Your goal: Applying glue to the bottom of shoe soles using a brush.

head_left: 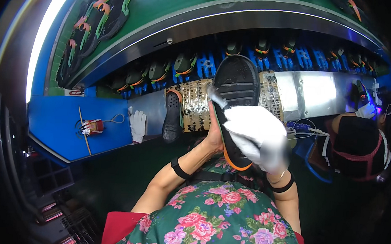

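the near edge of the bench [301, 94] is crossed by a raised shoe [238, 91], a gap left beside a second shoe [173, 116]. the gloved right hand [258, 130] is arched over the raised shoe, whose left side is cupped by the left hand [215, 131], fingers mostly hidden. a brush [218, 98] is pinched by right fingers.

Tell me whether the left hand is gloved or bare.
Bare: the left hand shows uncovered skin along the edge of the black footwear piece, while the right hand is gloved in white.

The sole [237, 82] looks matt and rubbery (the taped cardboard [196, 108] shines).
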{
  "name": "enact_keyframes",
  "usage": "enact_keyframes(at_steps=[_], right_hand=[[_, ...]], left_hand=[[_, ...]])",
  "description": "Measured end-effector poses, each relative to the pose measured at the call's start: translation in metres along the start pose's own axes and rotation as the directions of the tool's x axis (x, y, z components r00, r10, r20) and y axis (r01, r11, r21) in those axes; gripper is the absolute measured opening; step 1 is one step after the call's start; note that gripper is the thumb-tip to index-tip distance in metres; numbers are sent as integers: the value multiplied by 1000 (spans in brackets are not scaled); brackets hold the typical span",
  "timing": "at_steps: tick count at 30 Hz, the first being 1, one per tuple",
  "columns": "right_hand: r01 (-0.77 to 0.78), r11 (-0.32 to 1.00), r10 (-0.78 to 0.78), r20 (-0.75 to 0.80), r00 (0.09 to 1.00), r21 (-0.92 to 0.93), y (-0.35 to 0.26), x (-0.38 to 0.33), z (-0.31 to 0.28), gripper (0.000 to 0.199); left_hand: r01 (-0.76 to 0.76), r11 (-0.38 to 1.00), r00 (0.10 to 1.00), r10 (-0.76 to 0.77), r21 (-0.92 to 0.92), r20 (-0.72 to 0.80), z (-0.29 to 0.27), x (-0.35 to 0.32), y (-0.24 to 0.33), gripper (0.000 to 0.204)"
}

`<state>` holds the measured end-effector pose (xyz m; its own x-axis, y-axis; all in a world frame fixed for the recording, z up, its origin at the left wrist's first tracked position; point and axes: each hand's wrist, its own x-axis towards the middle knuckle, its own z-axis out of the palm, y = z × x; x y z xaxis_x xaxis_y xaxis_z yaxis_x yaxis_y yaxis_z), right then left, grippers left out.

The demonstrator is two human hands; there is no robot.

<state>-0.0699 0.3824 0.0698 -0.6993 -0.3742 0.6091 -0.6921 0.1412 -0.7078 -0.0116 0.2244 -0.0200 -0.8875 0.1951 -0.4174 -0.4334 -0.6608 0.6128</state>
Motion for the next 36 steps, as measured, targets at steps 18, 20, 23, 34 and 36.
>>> enact_keyframes(at_steps=[18, 20, 23, 34, 36], right_hand=[[46, 999, -48, 147, 988, 12, 0, -9, 13, 38], [13, 996, -23, 115, 993, 88, -6, -9, 17, 28], [-140, 959, 147, -10, 989, 246, 4, -2, 20, 17], [-61, 980, 47, 79, 996, 191, -4, 7, 53, 27], [-32, 995, 17, 170, 985, 89, -16, 1, 62, 32]], left_hand=[[74, 823, 881, 210, -563, 423, -52, 15, -9, 118], [-73, 923, 909, 217, -378, 356, -62, 16, -8, 115], [-12, 979, 999, 3, -206, -45, -38, 9, 20, 112], [-41, 988, 998, 33, -150, -55, -49, -6, 79, 126], [-61, 984, 996, 72, -169, 59, -65, -2, 81, 124]])
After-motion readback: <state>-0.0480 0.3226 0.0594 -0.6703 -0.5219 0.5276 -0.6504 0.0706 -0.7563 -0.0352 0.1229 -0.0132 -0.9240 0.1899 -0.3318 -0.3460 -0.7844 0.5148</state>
